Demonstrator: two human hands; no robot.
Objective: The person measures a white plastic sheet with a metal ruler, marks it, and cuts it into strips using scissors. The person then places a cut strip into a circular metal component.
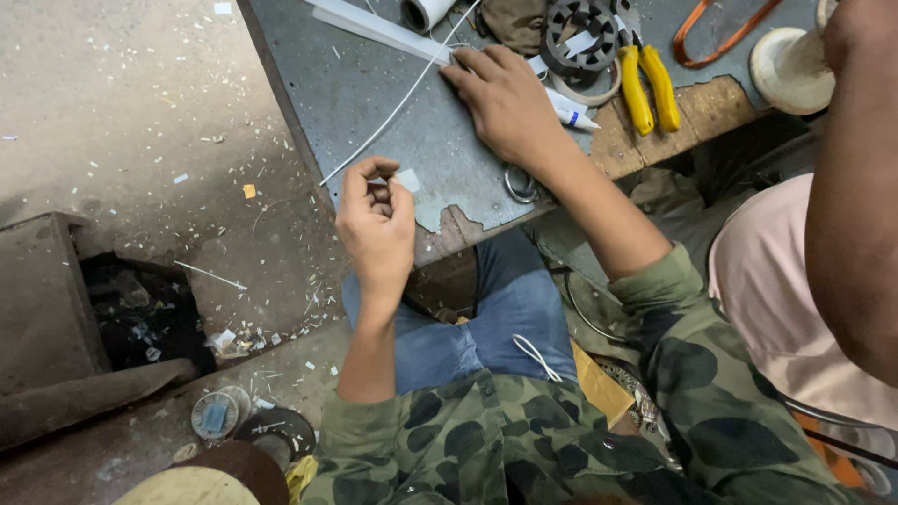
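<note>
Two hands work a thin white sleeve point(398, 105) lying across the grey bench point(374, 84). The left hand point(376, 227) pinches its near end between curled fingers; the right hand point(505, 103) presses flat on the far end beside yellow-handled pliers point(645, 86).

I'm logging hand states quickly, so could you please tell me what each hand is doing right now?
Left hand: closed, fingertips pinching the end of the thin white tube.
Right hand: open, palm down, pressing the tube against the metal table.
</note>
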